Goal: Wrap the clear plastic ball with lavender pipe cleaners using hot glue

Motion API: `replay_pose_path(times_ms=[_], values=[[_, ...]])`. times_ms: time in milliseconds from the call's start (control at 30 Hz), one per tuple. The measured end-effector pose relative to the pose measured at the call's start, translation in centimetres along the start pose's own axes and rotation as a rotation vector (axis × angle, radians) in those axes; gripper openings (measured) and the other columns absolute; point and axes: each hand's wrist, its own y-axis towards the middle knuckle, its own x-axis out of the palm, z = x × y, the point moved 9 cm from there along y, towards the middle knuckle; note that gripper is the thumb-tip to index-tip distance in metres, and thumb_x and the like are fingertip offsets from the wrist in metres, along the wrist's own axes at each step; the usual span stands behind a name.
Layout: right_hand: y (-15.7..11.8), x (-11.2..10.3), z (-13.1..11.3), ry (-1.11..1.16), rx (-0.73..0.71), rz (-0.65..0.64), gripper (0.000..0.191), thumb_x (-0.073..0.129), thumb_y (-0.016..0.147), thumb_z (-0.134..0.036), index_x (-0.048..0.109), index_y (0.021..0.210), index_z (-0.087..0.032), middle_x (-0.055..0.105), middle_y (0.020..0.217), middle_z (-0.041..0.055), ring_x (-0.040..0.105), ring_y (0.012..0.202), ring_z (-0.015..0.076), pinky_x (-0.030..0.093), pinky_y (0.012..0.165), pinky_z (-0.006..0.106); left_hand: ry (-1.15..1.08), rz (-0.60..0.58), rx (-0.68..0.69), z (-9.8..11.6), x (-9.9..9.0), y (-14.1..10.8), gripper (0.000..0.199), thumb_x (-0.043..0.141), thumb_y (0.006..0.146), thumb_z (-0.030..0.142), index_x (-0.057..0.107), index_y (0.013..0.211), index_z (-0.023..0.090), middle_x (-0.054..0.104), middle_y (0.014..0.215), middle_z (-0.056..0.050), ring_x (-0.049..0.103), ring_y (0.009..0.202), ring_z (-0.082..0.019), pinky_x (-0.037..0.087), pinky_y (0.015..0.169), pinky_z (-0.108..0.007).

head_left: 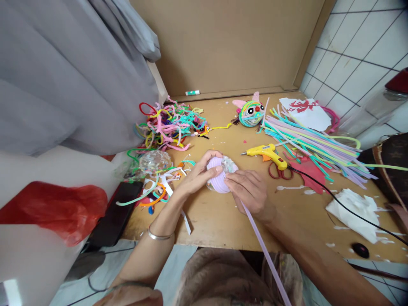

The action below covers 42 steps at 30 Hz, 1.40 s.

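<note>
My left hand (pixel 200 174) is closed around a small clear ball (pixel 229 165), with its thumb across the front. Rows of lilac pipe cleaner (pixel 218 183) wrap much of the ball, while a see-through patch shows at its upper right. The fingers of my right hand (pixel 250 191) pinch the lilac strand against the ball's right side. From under that hand, the strand's loose tail (pixel 263 246) hangs down over the table's front edge. A yellow glue gun (pixel 266 154) lies just beyond my right hand, beside red-handled scissors (pixel 280 172).
Tangled pipe cleaners (pixel 168 125) heap at the back left, near another clear ball (pixel 155 161) and a phone (pixel 116 212). A decorated animal head (pixel 250 112) stands at the back. Straight pipe cleaners (pixel 315 140) spread at right; a black cord (pixel 334 197) crosses past crumpled tissue (pixel 355 214).
</note>
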Motion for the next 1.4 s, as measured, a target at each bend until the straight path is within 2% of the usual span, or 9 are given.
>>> replay_pose_path(times_ms=[267,467,533,633,733,833,1133,1400], values=[[0.0,0.1,0.0,-0.022,0.014,-0.028,0.026,0.05,0.088,-0.008,0.062,0.109,-0.016,0.073,0.102,0.0106,0.066,0.099,0.0208,0.052,0.081,0.037,0.043,0.032,0.028,0.4,0.0,0.2,0.037,0.061,0.081,0.039,0.05,0.111,0.02,0.058,0.116,-0.006,0.052,0.113,-0.024,0.044,0.092,-0.033],[0.4,-0.1,-0.2,-0.025,0.002,-0.011,0.027,0.052,0.086,-0.008,0.062,0.11,-0.016,0.072,0.099,0.0104,0.066,0.094,0.021,0.052,0.078,0.036,0.049,0.042,0.027,0.6,0.1,0.2,0.037,0.061,0.077,0.037,0.05,0.108,0.02,0.058,0.114,-0.006,0.052,0.11,-0.023,0.043,0.091,-0.032],[0.6,-0.3,0.0,-0.025,0.036,0.009,0.03,0.053,0.086,-0.012,0.061,0.115,-0.015,0.07,0.104,0.0123,0.065,0.098,0.0229,0.053,0.08,0.037,0.05,0.041,0.03,0.8,0.3,0.2,0.036,0.06,0.076,0.034,0.05,0.108,0.02,0.058,0.114,-0.006,0.053,0.108,-0.022,0.043,0.09,-0.032],[0.6,-0.2,0.7,0.001,0.161,0.011,0.039,0.052,0.088,-0.021,0.057,0.126,-0.013,0.061,0.122,0.0181,0.059,0.113,0.0278,0.053,0.09,0.044,0.05,0.039,0.031,0.9,0.5,0.1,0.036,0.06,0.073,0.032,0.051,0.106,0.021,0.057,0.114,-0.005,0.053,0.107,-0.022,0.043,0.089,-0.031],[0.4,0.2,1.1,0.039,0.245,-0.003,0.046,0.051,0.088,-0.021,0.05,0.133,-0.01,0.054,0.129,0.0218,0.055,0.119,0.0301,0.052,0.096,0.047,0.057,0.041,0.022,0.9,0.5,0.1,0.037,0.062,0.073,0.034,0.051,0.106,0.021,0.057,0.115,-0.005,0.053,0.106,-0.022,0.043,0.088,-0.031],[0.2,0.4,1.1,0.063,0.242,0.011,0.049,0.05,0.088,-0.02,0.045,0.136,-0.012,0.055,0.126,0.0206,0.056,0.119,0.0296,0.053,0.096,0.047,0.066,0.044,0.035,1.0,0.5,0.1,0.036,0.063,0.074,0.033,0.052,0.107,0.021,0.056,0.117,-0.006,0.053,0.106,-0.021,0.044,0.09,-0.031],[0.0,0.5,1.1,0.069,0.225,0.045,0.048,0.048,0.088,-0.019,0.047,0.135,-0.013,0.062,0.118,0.018,0.059,0.114,0.0281,0.054,0.094,0.047,0.086,0.044,0.07,1.1,0.4,0.0,0.036,0.063,0.076,0.033,0.053,0.108,0.021,0.056,0.121,-0.007,0.053,0.109,-0.022,0.042,0.094,-0.033],[-0.1,0.7,1.3,0.036,0.269,0.005,0.05,0.049,0.089,-0.02,0.043,0.139,-0.014,0.052,0.126,0.0195,0.055,0.118,0.029,0.054,0.096,0.047,0.09,0.041,0.078,0.9,0.5,0.1,0.035,0.064,0.077,0.033,0.053,0.108,0.021,0.056,0.123,-0.008,0.054,0.11,-0.022,0.044,0.093,-0.033]])
